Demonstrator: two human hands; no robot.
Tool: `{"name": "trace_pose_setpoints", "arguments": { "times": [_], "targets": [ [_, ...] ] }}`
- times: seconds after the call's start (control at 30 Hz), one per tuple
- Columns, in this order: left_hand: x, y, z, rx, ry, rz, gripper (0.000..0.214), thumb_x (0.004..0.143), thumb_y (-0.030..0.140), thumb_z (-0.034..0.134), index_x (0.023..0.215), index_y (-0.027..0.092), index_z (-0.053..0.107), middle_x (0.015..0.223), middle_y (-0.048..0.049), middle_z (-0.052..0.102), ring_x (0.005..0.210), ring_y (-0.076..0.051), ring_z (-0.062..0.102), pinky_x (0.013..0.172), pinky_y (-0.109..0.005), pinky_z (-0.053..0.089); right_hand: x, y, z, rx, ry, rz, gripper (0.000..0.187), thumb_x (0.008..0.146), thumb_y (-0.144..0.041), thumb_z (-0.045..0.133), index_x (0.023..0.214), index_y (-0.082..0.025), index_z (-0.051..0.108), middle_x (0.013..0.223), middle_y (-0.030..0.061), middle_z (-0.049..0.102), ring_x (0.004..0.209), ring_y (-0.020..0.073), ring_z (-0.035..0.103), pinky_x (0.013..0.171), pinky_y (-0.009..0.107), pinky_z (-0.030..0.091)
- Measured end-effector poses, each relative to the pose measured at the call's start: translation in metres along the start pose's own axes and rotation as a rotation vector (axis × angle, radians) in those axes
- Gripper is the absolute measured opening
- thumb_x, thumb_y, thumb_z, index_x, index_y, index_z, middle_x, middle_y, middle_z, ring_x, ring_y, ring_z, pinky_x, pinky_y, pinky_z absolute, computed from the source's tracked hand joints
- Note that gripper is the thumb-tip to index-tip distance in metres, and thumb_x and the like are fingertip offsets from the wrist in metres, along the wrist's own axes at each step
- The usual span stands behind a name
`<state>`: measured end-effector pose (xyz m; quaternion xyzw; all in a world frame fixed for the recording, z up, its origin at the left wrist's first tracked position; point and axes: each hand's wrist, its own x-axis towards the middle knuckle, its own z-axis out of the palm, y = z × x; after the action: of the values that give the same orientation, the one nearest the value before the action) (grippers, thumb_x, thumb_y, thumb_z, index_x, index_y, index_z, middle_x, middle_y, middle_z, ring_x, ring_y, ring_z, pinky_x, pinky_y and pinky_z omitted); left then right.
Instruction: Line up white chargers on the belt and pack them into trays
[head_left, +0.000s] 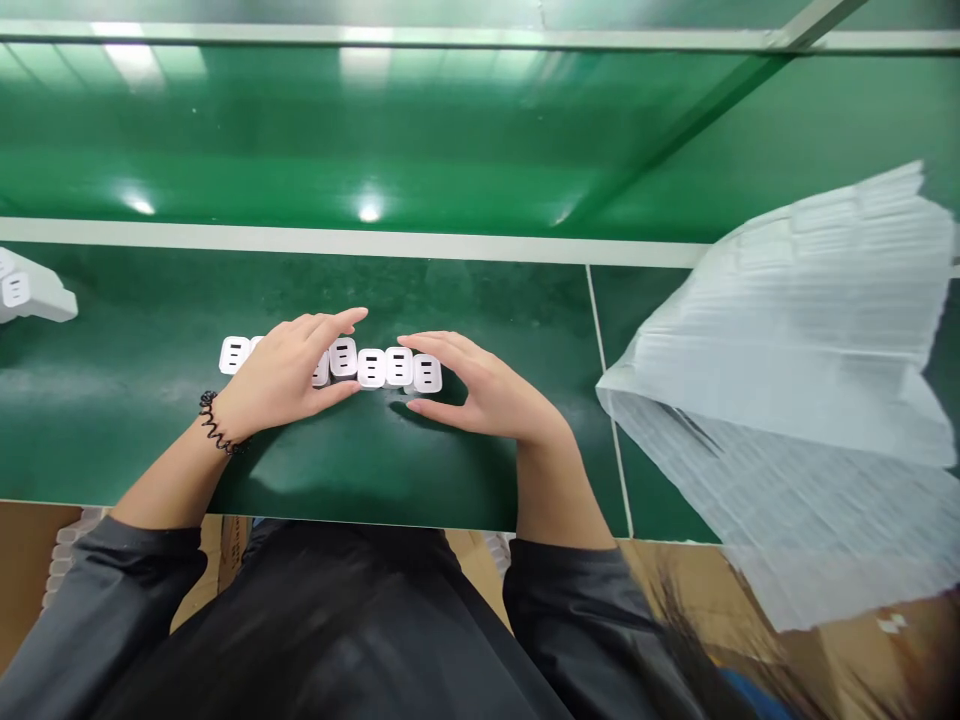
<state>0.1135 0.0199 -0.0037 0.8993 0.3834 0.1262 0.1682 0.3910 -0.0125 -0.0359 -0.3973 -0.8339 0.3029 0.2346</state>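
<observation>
Across the full width: one bench (pixel 480 490), green, glossy, carrying everything listed below.

Wrap (pixel 787 350), one heap: white, thin, ribbed, loosely folded. It lay at the far right, well apart from the hands, and lapped past the near edge.

Left hand (pixel 281 375), one: spread over the left part of the row (pixel 371 370), thumb on its near side, forefinger beyond its far side, the two apart. Whether the covered fingers gripped could not be told.

Right hand (pixel 480 390), one: curved about the row's right end, thumb and fingers apart, clamped on nothing.

Row, one: chargers (pixel 235 355) set side by side on the bench, between and under the hands; some hidden, count uncertain. The line ran uneven, its right-hand pieces nearer the bench's near edge. Risks, as judged: uneven pressure from the two hands could buckle the line at that step; a brushing thumb could tip an end piece.

White cluster (pixel 37 290), one: far left, cut off at the edge of view.

Chargers, singly: white, round-cornered, slotted faces up. Visible faces bore one wider dark slot and two smaller ones.
</observation>
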Motion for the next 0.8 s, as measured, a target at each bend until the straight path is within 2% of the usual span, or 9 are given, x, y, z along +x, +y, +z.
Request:
{"name": "trace_pose_setpoints", "arguments": {
  "times": [0.13, 0.27, 0.37, 0.5, 0.57, 0.63, 0.73, 0.8],
  "targets": [
    [0.000, 0.001, 0.000, 0.001, -0.007, 0.015, 0.056, 0.093, 0.029, 0.055, 0.145, 0.019, 0.038, 0.124, -0.0082, 0.065, 0.111, -0.025, 0.062, 0.094, -0.042, 0.049, 0.005, -0.006, 0.007, 0.015, 0.081, -0.081, 0.044, 0.091, -0.033, 0.062, 0.133, -0.025, 0.050, 0.138, 0.0136, 0.056, 0.129, 0.0297, 0.053, 0.103, 0.049, 0.051],
    [0.003, 0.000, 0.004, -0.039, 0.031, -0.078, 0.057, 0.091, 0.029, 0.058, 0.144, 0.021, 0.038, 0.123, -0.0064, 0.066, 0.110, -0.022, 0.063, 0.095, -0.039, 0.049, 0.007, -0.009, 0.009, -0.112, 0.126, -0.103, 0.026, 0.093, -0.036, 0.059, 0.117, -0.025, 0.061, 0.137, 0.0127, 0.058, 0.128, 0.0318, 0.053, 0.104, 0.054, 0.049],
    [0.009, 0.001, 0.003, -0.048, 0.032, -0.187, 0.059, 0.090, 0.028, 0.061, 0.144, 0.022, 0.038, 0.124, -0.0055, 0.065, 0.110, -0.021, 0.063, 0.093, -0.036, 0.050, 0.008, -0.009, 0.010, -0.216, 0.154, -0.063, 0.037, 0.093, -0.046, 0.060, 0.122, -0.023, 0.062, 0.139, 0.0137, 0.057, 0.129, 0.0326, 0.052, 0.105, 0.054, 0.048],
    [0.025, 0.002, -0.007, 0.048, -0.015, -0.258, 0.061, 0.086, 0.020, 0.062, 0.144, 0.023, 0.041, 0.125, -0.0049, 0.066, 0.112, -0.023, 0.063, 0.090, -0.035, 0.051, 0.011, -0.006, 0.014, -0.285, 0.137, 0.012, 0.061, 0.091, -0.056, 0.061, 0.139, -0.019, 0.053, 0.144, 0.0172, 0.053, 0.133, 0.0342, 0.049, 0.108, 0.055, 0.047],
    [0.033, -0.005, -0.014, 0.101, -0.028, -0.279, 0.060, 0.085, 0.017, 0.062, 0.142, 0.023, 0.044, 0.126, -0.0057, 0.065, 0.112, -0.024, 0.063, 0.090, -0.035, 0.051, 0.013, -0.006, 0.017, -0.280, 0.133, 0.038, 0.061, 0.093, -0.055, 0.058, 0.142, -0.019, 0.050, 0.146, 0.0172, 0.051, 0.134, 0.0341, 0.048, 0.108, 0.055, 0.046],
    [0.040, -0.017, -0.021, 0.095, -0.043, -0.283, 0.060, 0.083, 0.017, 0.062, 0.141, 0.022, 0.046, 0.124, -0.0060, 0.066, 0.110, -0.024, 0.063, 0.091, -0.036, 0.050, 0.015, -0.008, 0.019, -0.242, 0.140, 0.037, 0.050, 0.097, -0.048, 0.053, 0.140, -0.022, 0.053, 0.144, 0.0136, 0.055, 0.131, 0.0316, 0.051, 0.108, 0.054, 0.047],
    [0.040, -0.040, -0.030, 0.008, -0.053, -0.262, 0.059, 0.081, 0.019, 0.064, 0.138, 0.021, 0.049, 0.120, -0.0050, 0.068, 0.108, -0.022, 0.064, 0.095, -0.036, 0.049, 0.016, -0.010, 0.022, -0.178, 0.186, 0.035, 0.035, 0.098, -0.038, 0.054, 0.129, -0.024, 0.061, 0.124, 0.0095, 0.069, 0.117, 0.0284, 0.061, 0.100, 0.049, 0.052],
    [0.034, -0.054, -0.033, -0.059, -0.024, -0.254, 0.057, 0.080, 0.020, 0.063, 0.136, 0.020, 0.052, 0.121, -0.0053, 0.068, 0.112, -0.021, 0.063, 0.098, -0.036, 0.048, 0.017, -0.010, 0.023, -0.126, 0.246, 0.054, 0.034, 0.093, -0.037, 0.061, 0.125, -0.025, 0.063, 0.114, 0.0078, 0.072, 0.107, 0.0270, 0.065, 0.092, 0.047, 0.056]
  ]
}}
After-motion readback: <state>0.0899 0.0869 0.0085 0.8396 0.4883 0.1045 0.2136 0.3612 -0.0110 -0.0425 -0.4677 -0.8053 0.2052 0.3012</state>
